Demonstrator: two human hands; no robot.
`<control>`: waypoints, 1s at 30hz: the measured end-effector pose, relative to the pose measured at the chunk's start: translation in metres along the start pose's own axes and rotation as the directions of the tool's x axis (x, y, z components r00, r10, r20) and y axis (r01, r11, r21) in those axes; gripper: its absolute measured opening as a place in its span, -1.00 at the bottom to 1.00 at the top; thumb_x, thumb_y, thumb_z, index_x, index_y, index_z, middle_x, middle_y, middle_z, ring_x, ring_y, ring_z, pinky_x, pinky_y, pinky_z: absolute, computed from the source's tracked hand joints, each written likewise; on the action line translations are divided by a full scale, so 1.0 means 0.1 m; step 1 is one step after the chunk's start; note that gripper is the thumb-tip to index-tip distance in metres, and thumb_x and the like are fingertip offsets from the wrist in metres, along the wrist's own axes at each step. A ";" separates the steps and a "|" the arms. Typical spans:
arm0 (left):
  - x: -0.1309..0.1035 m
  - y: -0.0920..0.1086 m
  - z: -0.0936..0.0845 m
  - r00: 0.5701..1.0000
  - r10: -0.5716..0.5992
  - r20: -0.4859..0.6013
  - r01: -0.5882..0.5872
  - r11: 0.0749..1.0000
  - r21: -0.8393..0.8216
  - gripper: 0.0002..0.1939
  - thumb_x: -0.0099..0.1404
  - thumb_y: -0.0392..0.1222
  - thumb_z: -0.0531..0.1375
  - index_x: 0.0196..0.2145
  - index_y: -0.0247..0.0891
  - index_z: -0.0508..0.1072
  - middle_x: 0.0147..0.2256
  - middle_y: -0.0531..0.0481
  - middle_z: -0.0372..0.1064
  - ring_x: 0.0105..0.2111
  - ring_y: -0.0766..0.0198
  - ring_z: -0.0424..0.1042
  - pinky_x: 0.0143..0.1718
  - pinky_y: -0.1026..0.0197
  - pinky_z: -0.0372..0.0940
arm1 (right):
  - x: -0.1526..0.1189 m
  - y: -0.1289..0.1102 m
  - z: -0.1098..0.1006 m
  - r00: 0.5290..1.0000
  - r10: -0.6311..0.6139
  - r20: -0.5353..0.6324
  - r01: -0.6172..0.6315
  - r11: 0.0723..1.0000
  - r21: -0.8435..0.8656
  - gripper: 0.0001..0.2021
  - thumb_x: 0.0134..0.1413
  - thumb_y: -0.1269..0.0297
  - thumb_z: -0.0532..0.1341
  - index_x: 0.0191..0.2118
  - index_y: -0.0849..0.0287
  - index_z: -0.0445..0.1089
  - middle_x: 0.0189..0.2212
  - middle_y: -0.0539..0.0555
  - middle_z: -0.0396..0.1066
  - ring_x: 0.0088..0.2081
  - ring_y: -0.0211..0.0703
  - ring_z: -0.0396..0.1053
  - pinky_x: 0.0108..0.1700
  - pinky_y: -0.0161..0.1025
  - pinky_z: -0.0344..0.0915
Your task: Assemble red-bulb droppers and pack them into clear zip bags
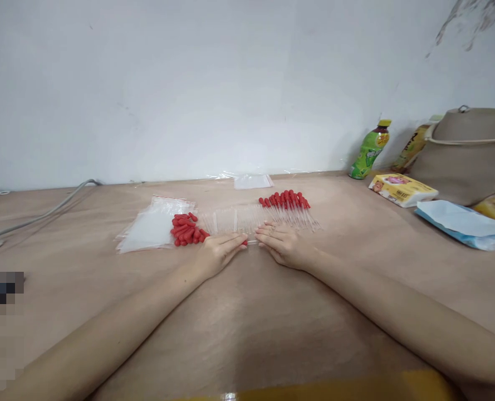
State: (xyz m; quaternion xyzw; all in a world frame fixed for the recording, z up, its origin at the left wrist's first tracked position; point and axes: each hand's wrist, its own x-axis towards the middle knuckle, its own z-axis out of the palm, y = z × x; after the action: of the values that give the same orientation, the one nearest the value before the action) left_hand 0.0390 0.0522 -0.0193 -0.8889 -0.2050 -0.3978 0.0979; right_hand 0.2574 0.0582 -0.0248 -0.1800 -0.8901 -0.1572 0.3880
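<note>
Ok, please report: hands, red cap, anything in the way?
Left hand: pinching red cap. Right hand: at clear tube. Pile of caps close beside left hand, possibly in the way.

wall: pale, scuffed upper right | tabletop: brown, meets wall | light: diffuse

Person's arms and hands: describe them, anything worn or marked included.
The left forearm and right forearm are bare, no sleeve in view. The left hand and right hand wear no gloves; neither wrist shows a watch or bracelet. A small spot marks the left forearm near the wrist.
</note>
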 end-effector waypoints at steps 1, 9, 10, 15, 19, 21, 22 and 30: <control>0.00 0.00 0.00 1.000 0.013 0.002 -0.013 1.000 0.007 -0.79 0.24 -0.29 0.13 -0.15 -0.32 0.42 -0.26 -0.10 0.49 -0.23 0.25 0.47 -0.18 0.23 0.41 | 0.00 -0.01 0.00 1.000 0.000 0.000 0.000 1.000 0.001 -0.79 0.11 0.44 0.05 -0.20 0.29 0.41 -0.24 0.19 0.47 -0.17 -0.15 0.41 0.00 -0.13 0.33; -0.01 -0.01 0.02 0.999 0.032 0.011 -0.032 0.998 0.046 -0.80 0.23 -0.26 0.15 -0.18 -0.32 0.42 -0.31 -0.10 0.49 -0.28 0.24 0.48 -0.23 0.22 0.42 | 0.03 -0.07 0.02 0.998 0.060 0.036 -0.062 0.997 0.048 -0.78 0.12 0.44 0.02 -0.20 0.25 0.38 -0.25 0.15 0.47 -0.19 -0.18 0.41 -0.02 -0.14 0.33; -0.01 -0.02 0.02 1.000 0.016 0.019 -0.017 0.999 0.033 -0.80 0.24 -0.26 0.14 -0.17 -0.31 0.42 -0.30 -0.09 0.49 -0.28 0.24 0.48 -0.23 0.22 0.42 | 0.03 -0.07 0.03 0.996 0.077 0.052 -0.080 0.995 0.063 -0.79 0.13 0.44 0.02 -0.20 0.24 0.38 -0.25 0.14 0.47 -0.19 -0.18 0.42 -0.03 -0.14 0.33; 0.00 -0.02 0.01 0.989 -0.146 0.020 0.147 0.986 -0.074 -0.77 0.23 -0.21 0.15 -0.16 -0.29 0.42 -0.24 -0.10 0.47 -0.27 0.26 0.48 -0.22 0.24 0.40 | 0.05 -0.04 0.04 0.985 0.142 0.103 -0.158 0.973 0.169 -0.80 0.15 0.40 0.02 -0.22 0.24 0.37 -0.29 0.13 0.48 -0.22 -0.20 0.42 -0.07 -0.17 0.34; 0.03 -0.03 0.00 0.986 -0.161 0.045 0.165 0.981 -0.098 -0.82 0.19 -0.17 0.19 -0.24 -0.27 0.45 -0.26 -0.09 0.48 -0.21 0.20 0.45 -0.16 0.14 0.35 | 0.04 -0.02 0.03 0.985 0.134 0.107 -0.153 0.970 0.191 -0.80 0.16 0.38 0.01 -0.20 0.22 0.36 -0.25 0.12 0.46 -0.18 -0.20 0.40 -0.05 -0.15 0.33; 0.05 -0.03 0.00 0.987 -0.142 0.068 0.149 0.983 -0.106 -0.87 0.20 -0.19 0.18 -0.29 -0.26 0.45 -0.32 -0.05 0.49 -0.26 0.21 0.45 -0.17 0.13 0.33 | 0.04 -0.03 0.02 0.986 0.126 0.110 -0.146 0.969 0.199 -0.80 0.16 0.39 0.00 -0.20 0.21 0.36 -0.25 0.11 0.46 -0.19 -0.20 0.41 -0.05 -0.15 0.33; 0.05 -0.03 0.00 0.989 -0.132 0.074 0.139 0.984 -0.107 -0.88 0.20 -0.20 0.18 -0.30 -0.25 0.45 -0.34 -0.04 0.49 -0.29 0.23 0.46 -0.18 0.13 0.32 | 0.04 -0.03 0.02 0.986 0.121 0.110 -0.142 0.969 0.203 -0.80 0.16 0.39 0.00 -0.21 0.21 0.36 -0.26 0.11 0.47 -0.20 -0.21 0.41 -0.04 -0.15 0.32; 0.01 0.01 0.04 0.996 -0.060 0.066 0.065 0.994 -0.089 -0.88 0.24 -0.24 0.13 -0.24 -0.25 0.40 -0.30 -0.05 0.49 -0.26 0.27 0.45 -0.09 0.11 0.25 | 0.06 -0.07 0.03 0.989 0.101 0.108 -0.124 0.964 0.233 -0.81 0.15 0.40 0.01 -0.22 0.21 0.35 -0.27 0.12 0.47 -0.21 -0.22 0.41 -0.04 -0.17 0.33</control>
State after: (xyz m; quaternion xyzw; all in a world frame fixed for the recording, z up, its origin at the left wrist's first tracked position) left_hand 0.0425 0.0529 -0.0211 -0.8977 -0.2175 -0.3813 0.0384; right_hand 0.2487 0.0540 -0.0231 -0.1894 -0.9084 -0.0176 0.3724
